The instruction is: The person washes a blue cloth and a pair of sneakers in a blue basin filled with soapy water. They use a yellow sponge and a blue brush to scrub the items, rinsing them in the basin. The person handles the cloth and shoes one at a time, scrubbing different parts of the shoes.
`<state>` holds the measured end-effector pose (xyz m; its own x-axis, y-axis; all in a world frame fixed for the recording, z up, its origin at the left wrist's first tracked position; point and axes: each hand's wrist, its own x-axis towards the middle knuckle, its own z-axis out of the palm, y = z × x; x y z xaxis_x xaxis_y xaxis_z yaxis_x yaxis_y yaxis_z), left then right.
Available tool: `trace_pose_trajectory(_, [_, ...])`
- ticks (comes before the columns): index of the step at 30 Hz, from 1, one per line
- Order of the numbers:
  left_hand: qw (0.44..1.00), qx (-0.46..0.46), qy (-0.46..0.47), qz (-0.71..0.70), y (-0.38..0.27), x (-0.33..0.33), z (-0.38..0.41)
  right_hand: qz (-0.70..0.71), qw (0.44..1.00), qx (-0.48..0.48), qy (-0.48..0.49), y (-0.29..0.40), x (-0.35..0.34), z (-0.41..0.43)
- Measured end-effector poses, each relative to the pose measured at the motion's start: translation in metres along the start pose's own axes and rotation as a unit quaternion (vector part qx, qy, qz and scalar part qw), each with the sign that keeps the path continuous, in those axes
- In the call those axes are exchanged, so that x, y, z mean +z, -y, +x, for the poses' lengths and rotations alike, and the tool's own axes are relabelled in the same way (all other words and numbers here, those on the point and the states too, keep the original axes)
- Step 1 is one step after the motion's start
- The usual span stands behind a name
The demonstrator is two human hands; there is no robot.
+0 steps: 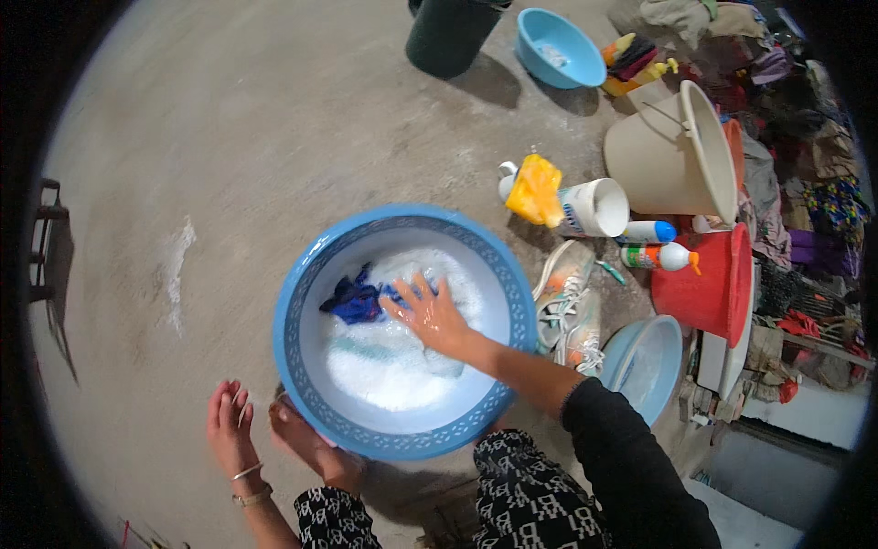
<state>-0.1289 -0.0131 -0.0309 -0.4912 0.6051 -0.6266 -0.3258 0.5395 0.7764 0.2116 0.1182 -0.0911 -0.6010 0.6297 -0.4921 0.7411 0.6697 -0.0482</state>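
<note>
A round blue plastic basin (405, 446) with a patterned rim stands on the floor before me, holding white suds and water. Dark blue wet cloth (355, 300) pokes out of the foam on the left side. My right hand (435, 319), wet, is over the suds with its fingers spread, beside another bit of blue cloth; whether it touches the cloth I cannot tell. Outside the basin, at its lower left, my left hand (232, 425) hangs above the floor near my foot (302, 436), its fingers loosely bent and holding nothing.
Right of the basin are a pair of sneakers (566, 295), a toothbrush (610, 272), a yellow packet (536, 191), a white tub (608, 207) and bottles. Beyond stand a beige bucket (645, 158), a red bucket (696, 281) and light blue basins. A dark bin (449, 34) is at the top.
</note>
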Motion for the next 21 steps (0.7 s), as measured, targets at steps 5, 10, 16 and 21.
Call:
trace_pose_trajectory(5, [0.999, 0.020, 0.017, 0.019, -0.005, 0.008, -0.002, 0.061, 0.989, -0.015, -0.130, -0.012, 0.018, 0.026])
trace_pose_trajectory(10, [1.000, 0.011, -0.019, 0.001, 0.001, -0.009, -0.008, 0.116, 0.986, 0.096, -0.073, -0.024, 0.011, -0.020])
trace_pose_trajectory(16, [1.000, 0.026, -0.010, 0.009, -0.010, 0.012, -0.012, 0.294, 0.933, 0.171, -0.121, -0.038, -0.006, -0.012])
trace_pose_trajectory(21, [0.998, -0.002, -0.049, -0.026, -0.005, -0.009, -0.013, 0.318, 0.896, 0.097, -0.293, 0.007, -0.028, 0.000])
